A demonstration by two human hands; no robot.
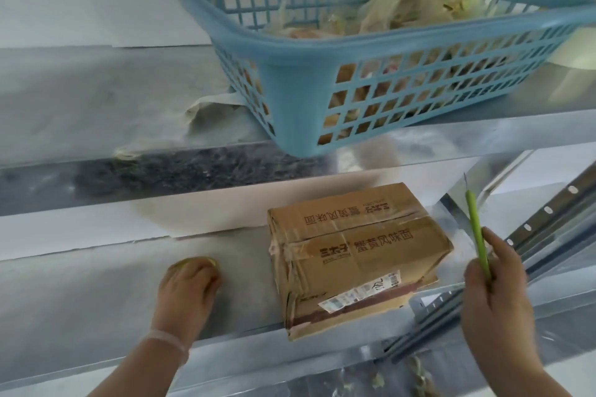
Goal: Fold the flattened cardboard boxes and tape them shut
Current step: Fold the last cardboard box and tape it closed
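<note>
The taped, creased box (354,255) sits at the shelf's (80,300) front edge; my right fingers (503,251) pinch a green knife (476,229), and I cannot tell whether my curled left fingers (193,274) hold anything.

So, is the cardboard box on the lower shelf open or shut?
Shut: the cardboard box has its top flaps lying flat, with clear tape over the seam.

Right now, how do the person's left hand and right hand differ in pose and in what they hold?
The left hand lies palm down on the lower shelf, left of the taped cardboard box; the right hand is raised to the box's right. The left hand covers a blurred yellow-green thing, grip unclear; the right hand pinches a slim green knife, blade up. Neither touches the box.
</note>
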